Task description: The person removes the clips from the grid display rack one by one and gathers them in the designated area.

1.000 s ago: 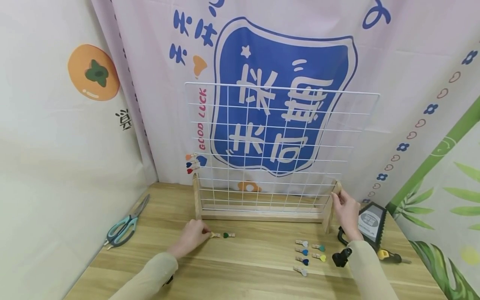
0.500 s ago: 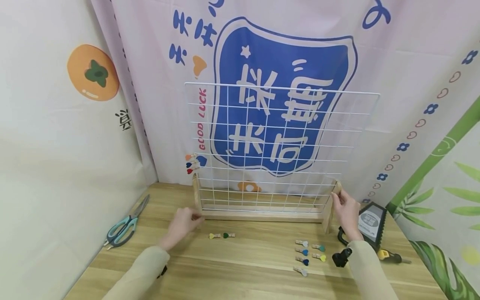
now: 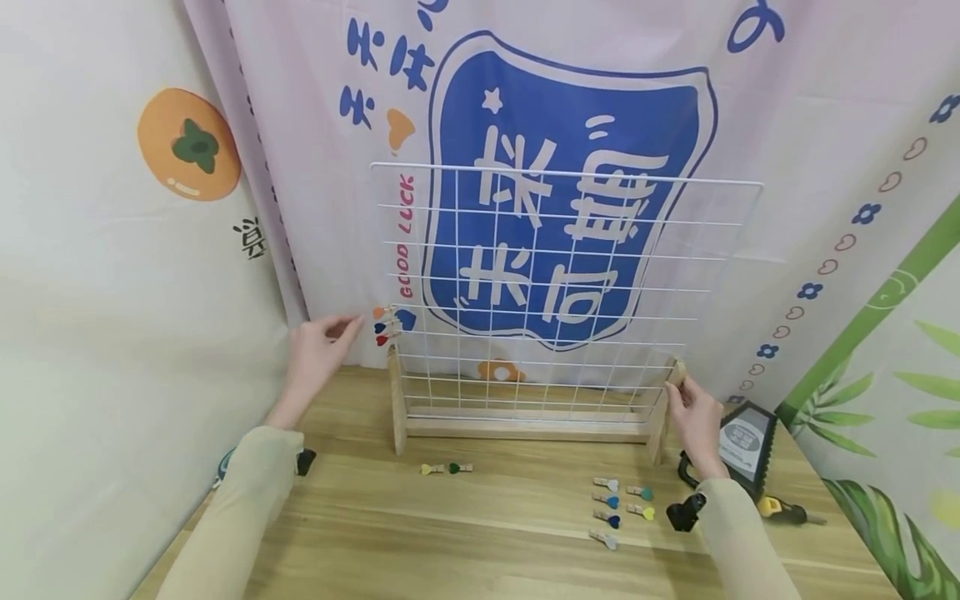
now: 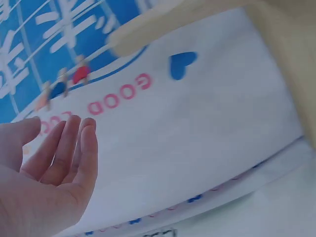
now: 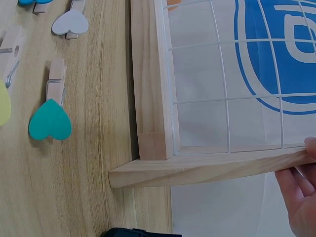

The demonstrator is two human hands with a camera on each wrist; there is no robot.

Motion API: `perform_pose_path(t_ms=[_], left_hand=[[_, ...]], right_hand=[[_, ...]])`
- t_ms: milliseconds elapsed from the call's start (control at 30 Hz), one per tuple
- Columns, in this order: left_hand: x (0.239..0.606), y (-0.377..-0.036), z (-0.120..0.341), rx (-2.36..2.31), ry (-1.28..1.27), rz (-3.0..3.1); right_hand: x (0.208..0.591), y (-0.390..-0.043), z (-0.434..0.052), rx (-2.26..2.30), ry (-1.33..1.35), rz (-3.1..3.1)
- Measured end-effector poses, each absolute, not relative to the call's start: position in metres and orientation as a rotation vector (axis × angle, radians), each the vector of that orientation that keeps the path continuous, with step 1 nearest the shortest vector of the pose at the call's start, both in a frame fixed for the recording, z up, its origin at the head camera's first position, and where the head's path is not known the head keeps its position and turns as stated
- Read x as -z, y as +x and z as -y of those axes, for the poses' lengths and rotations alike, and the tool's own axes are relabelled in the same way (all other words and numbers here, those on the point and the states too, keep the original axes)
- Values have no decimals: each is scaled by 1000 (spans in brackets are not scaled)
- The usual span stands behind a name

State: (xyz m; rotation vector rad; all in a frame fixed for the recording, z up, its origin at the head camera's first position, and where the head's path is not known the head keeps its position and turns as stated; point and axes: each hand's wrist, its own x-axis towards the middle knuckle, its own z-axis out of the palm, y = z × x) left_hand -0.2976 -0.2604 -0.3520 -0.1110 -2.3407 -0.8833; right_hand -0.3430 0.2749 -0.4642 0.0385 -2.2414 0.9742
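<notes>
A white wire grid (image 3: 566, 173) stands upright in a wooden stand (image 3: 525, 429). My right hand (image 3: 696, 421) pinches the top of the stand's right upright (image 5: 212, 169) between thumb and fingers. Just outside the grid's left edge, my left hand (image 3: 318, 354) is raised, thumb and fingertips apart with nothing between them in the left wrist view. Beside its fingertips, an orange heart clothespin (image 3: 379, 312), a dark blue one (image 4: 59, 88) and a red one (image 4: 81, 74) are clipped in a column on the grid's left edge.
A yellow heart clothespin (image 3: 427, 469) and a green one (image 3: 455, 468) lie before the stand. Several more, including a teal one (image 5: 50, 121), lie front right. A black tool with a grey label (image 3: 748, 442) and a yellow-black tool (image 3: 783, 508) lie far right. My left sleeve mostly hides scissors.
My left hand has left the yellow clothespin on the table and risen up and left, past the stand, to beside the clipped clothespins. The right hand keeps its hold on the stand.
</notes>
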Motion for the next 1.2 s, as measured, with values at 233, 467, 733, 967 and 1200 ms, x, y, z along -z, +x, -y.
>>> perform_pose_path(t_ms=[233, 467, 733, 967, 1200], left_hand=[[333, -303, 249, 890, -117, 2367], [335, -308, 245, 838, -135, 2298], [335, -309, 242, 810, -159, 2233], [335, -306, 247, 814, -133, 2184], [340, -295, 248, 863, -152, 2170]], right_hand=[[466, -344, -275, -988, 40, 2240], [468, -346, -274, -992, 32, 2251], [467, -346, -273, -1013, 13, 2269], [467, -346, -273, -1019, 25, 2263], [467, -345, -275, -982, 39, 2235]])
